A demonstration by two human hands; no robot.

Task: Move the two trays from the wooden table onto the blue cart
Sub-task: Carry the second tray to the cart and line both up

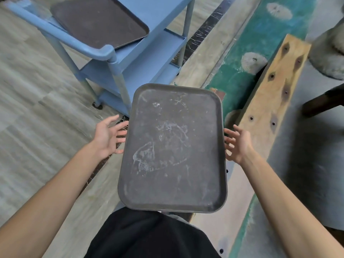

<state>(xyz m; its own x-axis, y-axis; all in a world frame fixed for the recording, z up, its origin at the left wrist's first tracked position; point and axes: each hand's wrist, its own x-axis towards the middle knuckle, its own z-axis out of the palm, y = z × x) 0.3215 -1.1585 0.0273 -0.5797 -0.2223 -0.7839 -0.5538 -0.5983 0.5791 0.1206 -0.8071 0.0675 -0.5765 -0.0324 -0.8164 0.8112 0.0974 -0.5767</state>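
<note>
A dark grey scuffed tray (173, 146) hangs level in front of my body, held between both hands. My left hand (108, 136) is at its left long edge with the fingers reaching underneath. My right hand (239, 144) supports the right long edge the same way. A second dark tray (98, 21) lies on the top shelf of the blue cart (149, 53), at the upper left, beyond the held tray. The cart's handle bar (78, 43) runs along its near side.
A pale wooden board with dark knots (275, 86) runs up the right side, above a green patterned rug (247, 53). A dark furniture leg (323, 101) and a furry grey seat (331, 53) are at the far right. Pale wood-look floor (37, 108) lies to the left.
</note>
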